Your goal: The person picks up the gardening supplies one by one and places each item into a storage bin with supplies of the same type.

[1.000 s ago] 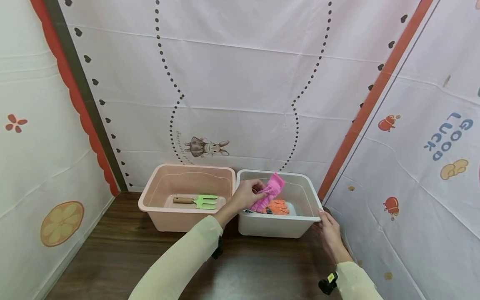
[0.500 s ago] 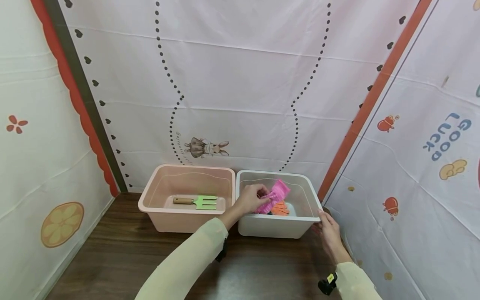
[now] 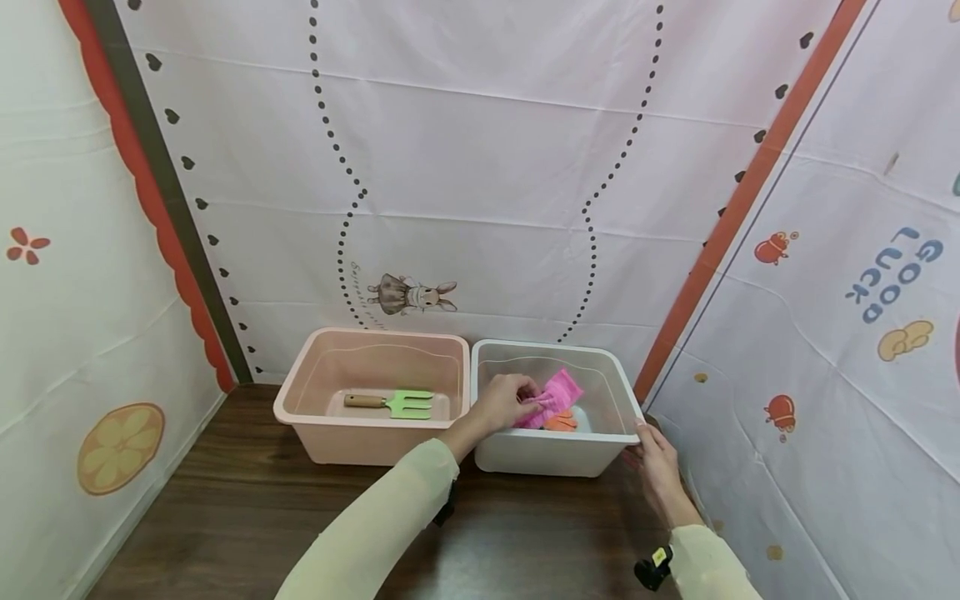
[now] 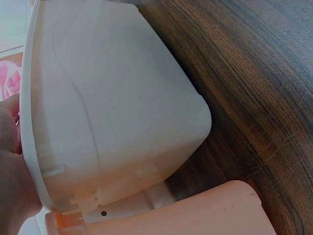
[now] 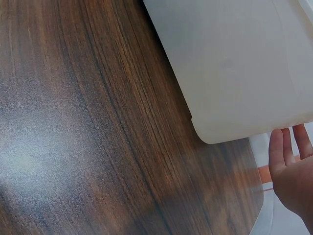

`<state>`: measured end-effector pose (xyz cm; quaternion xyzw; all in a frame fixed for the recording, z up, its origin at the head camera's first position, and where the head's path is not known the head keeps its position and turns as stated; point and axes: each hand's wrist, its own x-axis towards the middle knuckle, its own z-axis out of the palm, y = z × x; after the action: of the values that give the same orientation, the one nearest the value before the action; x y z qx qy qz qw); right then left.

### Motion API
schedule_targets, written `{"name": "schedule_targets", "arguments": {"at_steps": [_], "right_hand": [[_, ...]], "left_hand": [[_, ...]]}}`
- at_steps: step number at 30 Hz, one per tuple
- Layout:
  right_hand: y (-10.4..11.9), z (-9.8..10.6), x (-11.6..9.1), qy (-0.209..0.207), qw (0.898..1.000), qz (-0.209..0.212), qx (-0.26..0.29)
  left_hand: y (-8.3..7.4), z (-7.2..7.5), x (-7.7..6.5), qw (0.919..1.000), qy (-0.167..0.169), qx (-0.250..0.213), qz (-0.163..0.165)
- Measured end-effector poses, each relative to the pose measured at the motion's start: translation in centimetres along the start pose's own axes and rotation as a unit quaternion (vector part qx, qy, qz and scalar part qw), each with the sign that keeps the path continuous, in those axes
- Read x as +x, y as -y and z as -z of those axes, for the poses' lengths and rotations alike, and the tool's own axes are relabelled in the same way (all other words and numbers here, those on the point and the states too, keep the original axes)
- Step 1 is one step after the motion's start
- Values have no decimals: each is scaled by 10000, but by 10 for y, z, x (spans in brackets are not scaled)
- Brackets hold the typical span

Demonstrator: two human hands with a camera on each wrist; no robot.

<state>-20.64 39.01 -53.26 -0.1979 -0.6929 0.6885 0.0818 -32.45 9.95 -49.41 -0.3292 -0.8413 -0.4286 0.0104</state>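
My left hand (image 3: 504, 403) reaches into the white plastic bin (image 3: 540, 458) and pinches a crinkled bright pink piece of thin material (image 3: 559, 392). Below the pink piece an orange glove (image 3: 561, 420) lies in the bin, partly covered. In the left wrist view a bit of the pink material (image 4: 9, 81) shows past the bin's rim. At the bin's right front corner my right hand (image 3: 660, 467) grips the rim, thumb on top and fingers underneath. Those fingers (image 5: 277, 152) appear against the bin's end wall in the right wrist view.
A pink-beige bin (image 3: 345, 442) stands directly left of the white one, holding a green hand fork (image 3: 408, 405) with a wooden handle. Both bins rest on a dark wood-grain table (image 3: 225, 500). Printed fabric walls (image 3: 480, 167) enclose the table's back and sides.
My left hand has moved right and lower into the white bin with the pink piece, which now covers more of the orange glove. My right hand stays on the rim.
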Motion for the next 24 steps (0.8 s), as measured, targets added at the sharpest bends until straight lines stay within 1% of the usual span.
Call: {"name": "schedule_targets", "arguments": {"at_steps": [9,11,16,24], "right_hand": [[0,-1,1,-15,10000,-45,-17],[0,-1,0,-7,10000,-39,-20],[-1,1,-1,-22,10000,-7,-4],[0,-1,-2,22,10000,46,-72]], "left_hand": [[1,-3,1,9995,168,245,99],[0,-4,1,9992,198,327,77],[-2,-5,1,9987,219,468,31],[-1,-5,1,9975,232,667,58]]}}
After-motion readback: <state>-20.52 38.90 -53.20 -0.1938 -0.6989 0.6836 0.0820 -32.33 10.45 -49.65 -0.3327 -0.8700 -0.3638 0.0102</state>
